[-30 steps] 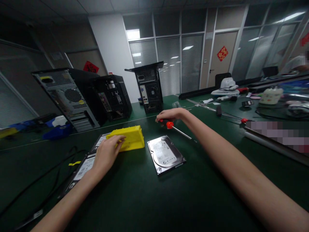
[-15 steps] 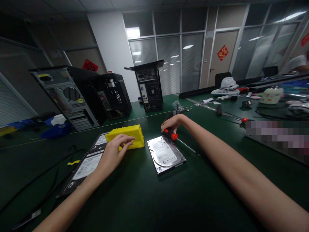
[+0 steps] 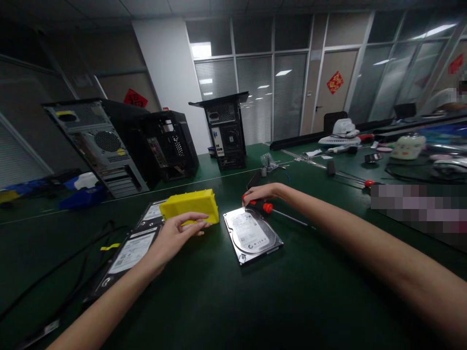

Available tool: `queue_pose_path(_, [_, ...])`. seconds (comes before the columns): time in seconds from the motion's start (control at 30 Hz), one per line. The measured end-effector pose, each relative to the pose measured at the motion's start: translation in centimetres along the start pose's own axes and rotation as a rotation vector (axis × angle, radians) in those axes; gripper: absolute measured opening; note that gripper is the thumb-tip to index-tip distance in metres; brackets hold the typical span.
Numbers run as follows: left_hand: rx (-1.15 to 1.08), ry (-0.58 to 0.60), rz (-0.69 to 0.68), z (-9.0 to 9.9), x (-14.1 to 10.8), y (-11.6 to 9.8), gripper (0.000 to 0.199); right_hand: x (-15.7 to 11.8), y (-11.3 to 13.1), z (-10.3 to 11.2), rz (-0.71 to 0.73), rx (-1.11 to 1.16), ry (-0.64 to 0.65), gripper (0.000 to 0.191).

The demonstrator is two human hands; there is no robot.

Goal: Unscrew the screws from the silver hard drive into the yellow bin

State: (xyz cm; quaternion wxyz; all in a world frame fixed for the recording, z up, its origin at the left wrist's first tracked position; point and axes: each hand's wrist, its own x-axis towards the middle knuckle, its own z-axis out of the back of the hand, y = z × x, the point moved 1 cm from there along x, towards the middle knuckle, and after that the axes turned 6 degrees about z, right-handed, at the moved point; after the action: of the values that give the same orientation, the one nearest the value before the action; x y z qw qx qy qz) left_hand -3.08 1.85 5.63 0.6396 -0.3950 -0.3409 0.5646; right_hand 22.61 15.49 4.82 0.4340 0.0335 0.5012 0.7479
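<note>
My right hand (image 3: 260, 192) is wrapped round the screwdriver (image 3: 268, 208) at 12 o'clock of the hard drive (image 3: 251, 236), shaft best held clear of its casing; my left hand (image 3: 177, 234), half-curled by the yellow bin (image 3: 184, 201) at 10 o'clock, pinches nothing I can make out.

Dim overall, the wide view shows pale reflections in the glass partitions, glare on the hard drive (image 3: 251, 231), outward-leaning edges and softly blurred surroundings.
</note>
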Motion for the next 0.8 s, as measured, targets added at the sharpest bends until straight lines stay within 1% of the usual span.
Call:
queue_pose_path(0.1, [-0.061, 0.096, 0.050, -1.0, -1.3, 0.5, 0.034, -1.2, -0.1, -1.3, 0.047, 0.050, -0.021, 0.033])
queue_pose_path(0.17, [-0.074, 0.124, 0.068, -1.5, -2.3, 1.1, 0.034, -1.9, 0.2, -2.6, 0.079, 0.085, -0.016, 0.030])
queue_pose_path(0.2, [-0.080, 0.124, 0.071, -1.7, -2.7, 1.3, 0.034, -2.3, 0.5, -3.3, 0.096, 0.100, -0.020, 0.025])
queue_pose_path(0.27, [-0.085, 0.107, 0.057, -1.9, -3.5, 1.8, 0.032, -3.1, 1.1, -4.8, 0.126, 0.133, -0.034, 0.017])
queue_pose_path(0.33, [-0.055, 0.075, 0.011, -2.0, -4.1, 2.0, 0.030, -3.9, 1.6, -6.2, 0.137, 0.161, -0.065, 0.015])
queue_pose_path(0.5, [0.108, -0.057, -0.145, -2.3, -4.4, 2.0, 0.026, -6.4, 2.2, -9.1, 0.119, 0.223, -0.187, 0.019])
queue_pose_path(0.6, [0.106, -0.100, -0.187, -2.7, -4.2, 2.1, 0.024, -7.9, 2.2, -10.5, 0.087, 0.248, -0.297, 0.025])
queue_pose_path(0.67, [0.061, -0.103, -0.188, -2.9, -4.1, 2.4, 0.025, -8.7, 2.1, -11.3, 0.061, 0.255, -0.356, 0.027])
queue_pose_path(0.8, [-0.074, -0.045, -0.153, -3.1, -4.1, 3.1, 0.027, -9.6, 2.1, -12.5, 0.030, 0.254, -0.420, 0.026])
